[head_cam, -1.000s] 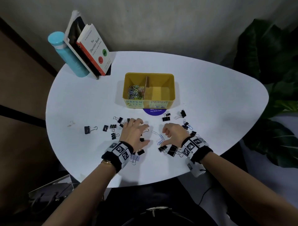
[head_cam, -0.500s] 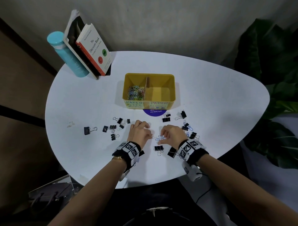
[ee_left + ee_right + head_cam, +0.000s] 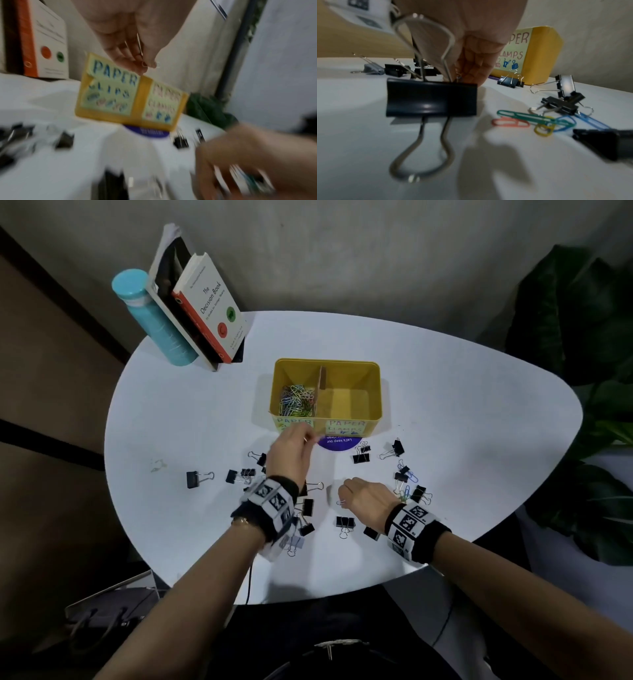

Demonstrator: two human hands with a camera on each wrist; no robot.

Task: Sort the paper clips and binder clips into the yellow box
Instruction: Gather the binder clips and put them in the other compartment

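Head view: the left hand hovers just short of the open yellow metal box's near wall, pinching a thin silvery wire paper clip, long axis pointing toward 1 o'clock. I judge it should carry on to 12 o'clock over the left bay, where coloured clips already lie, before letting go (the right bay shows bare). The right hand sits low on the white oval table, fingers curled onto another small clip.

Left wrist view: blurred; the pinched clip runs lengthwise between thumb and fingers, above the "PAPER CLIPS" label.

Right wrist view: curled fingers pinch a small wire loop, at 12 o'clock from a black binder clip.
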